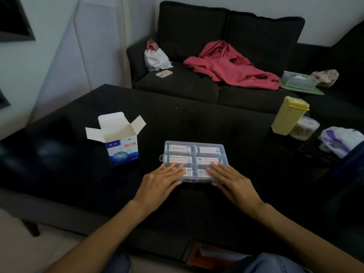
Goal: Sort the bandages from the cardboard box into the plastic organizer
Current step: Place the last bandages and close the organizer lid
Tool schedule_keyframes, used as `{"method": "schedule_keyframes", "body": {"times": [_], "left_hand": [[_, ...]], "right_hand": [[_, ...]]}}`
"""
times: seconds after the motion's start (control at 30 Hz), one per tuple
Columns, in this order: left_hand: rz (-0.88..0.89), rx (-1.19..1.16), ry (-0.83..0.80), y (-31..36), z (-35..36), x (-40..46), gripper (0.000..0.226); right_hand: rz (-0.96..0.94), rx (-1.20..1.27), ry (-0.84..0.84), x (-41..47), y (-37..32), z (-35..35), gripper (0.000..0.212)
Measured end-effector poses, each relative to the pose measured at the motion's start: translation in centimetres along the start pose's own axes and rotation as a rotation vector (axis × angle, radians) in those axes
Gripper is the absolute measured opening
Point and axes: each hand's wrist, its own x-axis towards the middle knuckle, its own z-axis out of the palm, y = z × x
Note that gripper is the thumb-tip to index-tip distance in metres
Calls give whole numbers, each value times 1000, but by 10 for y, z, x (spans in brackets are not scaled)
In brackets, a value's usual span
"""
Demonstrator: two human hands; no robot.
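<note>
Both hands lie flat, fingers straight, left hand (160,181) and right hand (232,181) pressing the organizer (194,154) lid near the counter's front edge, bandages (178,159) inside. Press evenly until the lid seems latched. The box (120,142) stands open, left.

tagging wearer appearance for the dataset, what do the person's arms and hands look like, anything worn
Both hands, left and right, are bare: no gloves, rings or watch visible. The forearms are bare too, with no sleeves in view. Fingernails look short and unpainted.
</note>
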Motion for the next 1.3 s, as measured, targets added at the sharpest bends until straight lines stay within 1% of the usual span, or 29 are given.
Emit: {"method": "schedule_keyframes", "body": {"times": [0.13, 0.23, 0.47, 0.53, 0.7, 0.87, 0.97, 1.07, 1.17, 1.2, 1.23, 1.27, 1.3], "left_hand": [[-6, -41, -19, -7, -2, 4, 43], [13, -28, -32, -6, -2, 6, 43], [24, -1, 7, -5, 1, 10, 46], [11, -31, -14, -6, 1, 11, 46], [-101, -136, -135, -9, -7, 34, 46], [-193, -105, -286, -9, -11, 58, 45], [-225, -100, -338, -9, -12, 68, 44], [-269, -123, -370, -6, -13, 75, 45], [-333, -239, -473, -3, -27, 77, 54], [-360, -291, -458, -2, -34, 76, 54], [-405, -347, -373, -3, -43, 73, 48], [-486, -402, -248, -5, -53, 68, 39], [-614, -456, -97, -8, -62, 62, 31]], "right_hand": [[22, 18, -7, 4, 1, 0, 52], [36, 11, -27, 3, 2, 4, 52], [31, 36, -12, 6, 4, 4, 53], [41, 23, -11, 6, 3, 6, 53], [87, -27, -14, 17, 4, 4, 52], [134, -10, -44, 32, 5, 0, 52], [157, 15, -60, 42, 2, -10, 50], [188, -8, -152, 54, -1, -19, 51], [260, -2, -322, 71, -8, -32, 54], [272, -4, -350, 76, -9, -37, 52], [260, -12, -336, 84, -13, -42, 46], [238, -2, -268, 91, -18, -45, 40], [215, 31, -164, 98, -26, -47, 33]]}}
